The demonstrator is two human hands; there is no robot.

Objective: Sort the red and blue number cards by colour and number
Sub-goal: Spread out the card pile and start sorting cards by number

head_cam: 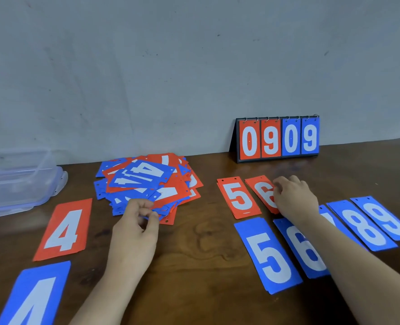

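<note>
A mixed pile of red and blue number cards (pixel 147 184) lies at the table's middle back. My left hand (pixel 137 228) pinches at the pile's near edge; whether it grips a card I cannot tell. My right hand (pixel 292 198) rests on a tilted red 6 card (pixel 261 192), fingers on its right edge. Beside it lies a red 5 (pixel 239 197). In front lie a blue 5 (pixel 267 254), a blue 6 (pixel 302 249), a partly hidden blue card (pixel 326 214), a blue 8 (pixel 361 225) and a blue 9 (pixel 384 218). At the left are a red 4 (pixel 63 229) and a blue 4 (pixel 33 299).
A flip scoreboard (pixel 277 138) reading 0909 stands against the wall at the back right. A clear plastic box (pixel 16 179) with its lid sits at the far left. The brown wooden table (pixel 199 254) shows bare between my arms.
</note>
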